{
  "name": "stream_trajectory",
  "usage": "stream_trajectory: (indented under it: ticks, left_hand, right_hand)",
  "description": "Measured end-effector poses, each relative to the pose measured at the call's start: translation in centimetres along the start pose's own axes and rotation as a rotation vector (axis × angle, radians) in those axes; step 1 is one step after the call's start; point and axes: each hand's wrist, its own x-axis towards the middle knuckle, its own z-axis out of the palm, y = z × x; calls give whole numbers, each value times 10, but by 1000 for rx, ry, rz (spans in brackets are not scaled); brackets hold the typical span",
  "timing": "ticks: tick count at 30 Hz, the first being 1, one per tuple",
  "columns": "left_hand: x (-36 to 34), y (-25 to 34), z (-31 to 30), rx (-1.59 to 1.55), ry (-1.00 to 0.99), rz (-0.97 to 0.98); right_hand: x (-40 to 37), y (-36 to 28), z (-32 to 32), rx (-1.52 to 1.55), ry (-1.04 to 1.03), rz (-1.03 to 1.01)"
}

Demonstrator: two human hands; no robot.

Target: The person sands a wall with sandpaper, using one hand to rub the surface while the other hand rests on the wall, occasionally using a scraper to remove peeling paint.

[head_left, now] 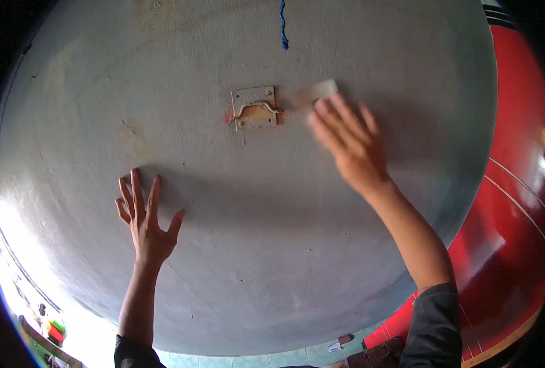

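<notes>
A large grey painted panel fills most of the view. My left hand rests flat against it at the left, fingers spread and nothing held. Higher up on the right, my right hand presses a small flat, pale greyish piece that looks like sandpaper to the surface. That piece and the fingertips are smeared by motion. Just left of it is a metal handle on a square plate, with rusty or reddish marks around its edges.
A blue cord hangs over the panel at the top. Glossy red surface with white lines stands at the right. Light tiled floor shows below, and bright light comes in at lower left near some colourful items.
</notes>
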Motion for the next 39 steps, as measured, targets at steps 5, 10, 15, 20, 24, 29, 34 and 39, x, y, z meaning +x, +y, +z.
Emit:
stream_trajectory:
  ticks: [5,10,15,20,24,29,34,39]
  left_hand:
    - [18,3,-26,67,-42,94]
    - [37,-9,-31,113,-95,141]
    - [46,-32,-33,64,-88,183]
    - [37,-67,-14,125,-108,179]
    - [29,-110,-11,145,-97,148]
    - [19,-169,-26,139,-46,185]
    - [18,-195,-22,117,-51,194]
    - [7,-215,-12,69,25,244]
  right_hand:
    - [5,-6,-8,-42,3,91]
    - [-2,9,-12,-103,30,188]
    - [-28,-85,-3,240,-61,-152]
    - [-39,-168,32,458,-165,-317]
    - [43,-145,47,316,-68,-206]
    - [91,-156,49,179,31,42]
    - [72,-149,56,117,131,246]
    - [78,-193,56,197,23,107]
